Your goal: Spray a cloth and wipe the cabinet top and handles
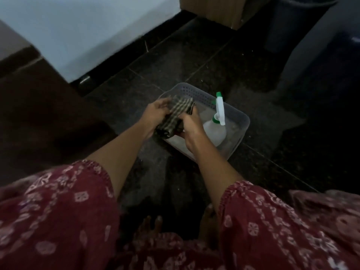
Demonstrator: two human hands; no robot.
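A dark checked cloth (176,114) is held between both hands above a grey perforated plastic basket (236,114) on the dark floor. My left hand (155,114) grips the cloth's left side. My right hand (190,127) grips its right lower edge. A white spray bottle (215,131) with a green-tipped trigger head stands inside the basket, just right of my right hand. A dark brown cabinet (35,106) stands at the left; its top edge shows at the far upper left.
A white wall (87,32) rises behind the cabinet, with a small metal fitting (84,79) at its base. A wooden piece of furniture (220,10) and a grey bin (290,22) stand at the back right. My bare feet (153,227) are on the floor below.
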